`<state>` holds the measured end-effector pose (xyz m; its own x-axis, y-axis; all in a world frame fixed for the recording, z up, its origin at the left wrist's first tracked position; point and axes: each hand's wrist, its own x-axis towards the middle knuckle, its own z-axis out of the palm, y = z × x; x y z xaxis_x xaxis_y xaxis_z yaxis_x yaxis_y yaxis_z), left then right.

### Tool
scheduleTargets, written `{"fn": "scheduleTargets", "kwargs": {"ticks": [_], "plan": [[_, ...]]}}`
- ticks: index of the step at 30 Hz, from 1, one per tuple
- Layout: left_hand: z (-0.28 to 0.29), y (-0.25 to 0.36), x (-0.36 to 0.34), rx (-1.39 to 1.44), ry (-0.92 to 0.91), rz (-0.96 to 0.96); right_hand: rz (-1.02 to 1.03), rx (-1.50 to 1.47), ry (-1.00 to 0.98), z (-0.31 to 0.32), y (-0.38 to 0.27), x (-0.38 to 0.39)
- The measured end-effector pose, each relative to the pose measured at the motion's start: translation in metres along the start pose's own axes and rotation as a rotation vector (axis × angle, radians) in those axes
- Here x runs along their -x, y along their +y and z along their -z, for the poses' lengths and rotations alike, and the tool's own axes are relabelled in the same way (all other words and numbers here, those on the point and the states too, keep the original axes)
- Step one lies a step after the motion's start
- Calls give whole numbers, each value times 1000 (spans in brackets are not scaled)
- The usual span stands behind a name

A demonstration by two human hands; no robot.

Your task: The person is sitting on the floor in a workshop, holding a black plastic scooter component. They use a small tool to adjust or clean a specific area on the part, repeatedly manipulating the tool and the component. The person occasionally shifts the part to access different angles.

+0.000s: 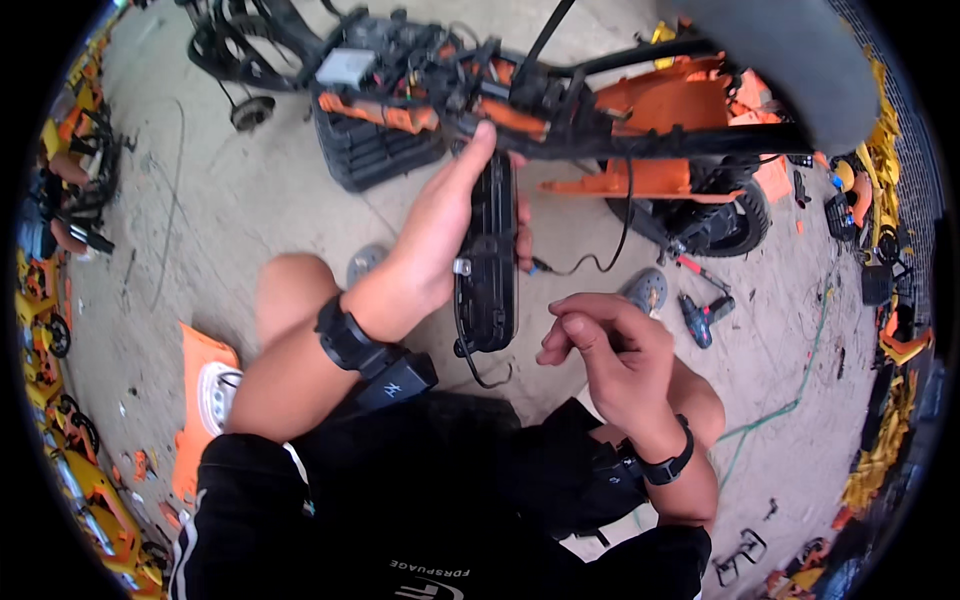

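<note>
My left hand (430, 245) is wrapped around a long, narrow black plastic housing (490, 265), holding it upright in front of me with the thumb near its top end. The housing has a ribbed, hollow side, a small metal clip partway down and a short black wire hanging from its lower end. To the right of it, my right hand (625, 365) is held in the air, apart from the housing. Its fingers are curled in toward the thumb, and anything pinched between them is too small to make out.
A partly dismantled scooter (480, 90) with orange panels lies ahead, its wiring exposed. A black cable (610, 262) hangs from it. On the floor are a cordless drill (697, 320), a red-handled tool (700, 268) and an orange panel (195, 400). Yellow scooters line the left rim.
</note>
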<state>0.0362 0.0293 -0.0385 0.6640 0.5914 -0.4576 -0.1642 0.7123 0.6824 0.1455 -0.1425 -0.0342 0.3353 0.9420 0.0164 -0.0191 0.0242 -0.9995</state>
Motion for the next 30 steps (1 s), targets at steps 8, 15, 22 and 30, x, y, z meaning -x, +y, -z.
{"fn": "scheduleTargets", "kwargs": {"ticks": [8,15,22,30], "plan": [[2,11,-10,243,-289,79,34,96,-32,-6,-11,3],[6,17,-9,207,-259,83,122,191,-43,-16,-11,-11],[6,17,-6,154,-249,63,204,146,-112,-22,-16,-10],[3,8,-3,92,-219,13,214,239,-11,-24,-2,-4]]}}
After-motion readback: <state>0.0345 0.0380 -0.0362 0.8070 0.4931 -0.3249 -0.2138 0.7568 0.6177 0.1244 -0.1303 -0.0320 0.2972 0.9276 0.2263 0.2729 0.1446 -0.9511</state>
